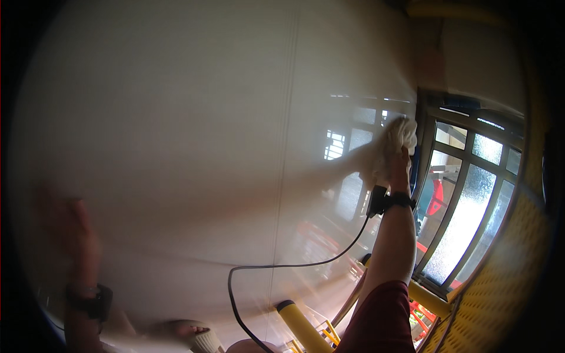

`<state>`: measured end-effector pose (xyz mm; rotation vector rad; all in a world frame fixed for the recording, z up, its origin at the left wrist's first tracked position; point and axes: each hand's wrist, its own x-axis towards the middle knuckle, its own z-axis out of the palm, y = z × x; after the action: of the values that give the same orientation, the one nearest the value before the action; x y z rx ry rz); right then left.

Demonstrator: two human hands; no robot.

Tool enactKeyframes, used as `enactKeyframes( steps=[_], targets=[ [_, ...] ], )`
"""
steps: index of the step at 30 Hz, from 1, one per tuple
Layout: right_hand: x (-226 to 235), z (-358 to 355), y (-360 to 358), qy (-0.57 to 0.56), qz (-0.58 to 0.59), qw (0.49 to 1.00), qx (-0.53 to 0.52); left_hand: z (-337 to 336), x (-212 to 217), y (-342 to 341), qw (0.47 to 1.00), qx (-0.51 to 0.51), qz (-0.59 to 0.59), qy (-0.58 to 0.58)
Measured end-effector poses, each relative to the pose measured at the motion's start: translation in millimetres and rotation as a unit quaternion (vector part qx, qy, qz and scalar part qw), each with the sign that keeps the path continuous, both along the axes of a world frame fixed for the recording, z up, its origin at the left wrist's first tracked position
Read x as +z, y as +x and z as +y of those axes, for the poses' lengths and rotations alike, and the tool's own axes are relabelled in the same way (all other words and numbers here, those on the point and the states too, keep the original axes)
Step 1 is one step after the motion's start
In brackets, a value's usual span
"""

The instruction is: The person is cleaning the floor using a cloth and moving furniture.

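The white cloth (395,141) was bunched up high at the right edge of the glossy white wall panel (194,129), pressed flat against it, right beside the dark window frame (425,176). The right hand (395,167) was on it, fingers curled and gripping the cloth from below, arm stretched straight up, red sleeve at the shoulder! A black wrist device (385,201) sat on that wrist, and a black cable (282,267) drooped from it down across the panel. Over on the far left, the left hand (73,229) was up against the panel too, blurred, so I could not tell how its fingers stood. Below, a yellow rail (300,323) slanted up, and frosted window panes (465,217) glowed on the right.
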<state>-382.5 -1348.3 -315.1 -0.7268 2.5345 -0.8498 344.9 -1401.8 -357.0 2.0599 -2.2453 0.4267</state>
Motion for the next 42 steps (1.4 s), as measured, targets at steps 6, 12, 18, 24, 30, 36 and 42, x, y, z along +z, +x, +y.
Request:
enactKeyframes(
  steps=[6,12,18,24,30,36,42],
  targets=[
    [-5.9,-129.5,92.3,0.019,0.156,0.975,0.160,1.3,8.3,-19.2,0.997,0.061,0.030,0.037],
    [-7.3,-195.8,304.0,-0.025,0.215,0.893,0.395,-6.3,18.1,-18.2,0.997,0.076,0.008,0.022],
    [22.0,-163.0,490.6,-0.116,0.124,0.889,0.426,-4.1,20.1,-24.9,0.991,0.106,0.021,0.082],
    [74.9,-101.6,500.4,-0.185,-0.212,0.903,0.325,-4.3,35.3,-28.6,0.970,0.153,0.049,0.183],
    [82.4,-9.4,329.4,-0.202,-0.179,0.954,0.127,-11.7,41.2,-32.6,0.965,0.140,0.115,0.188],
    [6.2,-38.5,331.0,0.222,0.220,0.941,0.132,-13.1,47.4,-19.6,0.943,0.111,0.219,0.224],
    [1.3,-75.6,512.5,0.198,0.284,0.897,0.276,7.7,50.9,50.6,0.820,0.078,0.519,0.227]
  ],
)
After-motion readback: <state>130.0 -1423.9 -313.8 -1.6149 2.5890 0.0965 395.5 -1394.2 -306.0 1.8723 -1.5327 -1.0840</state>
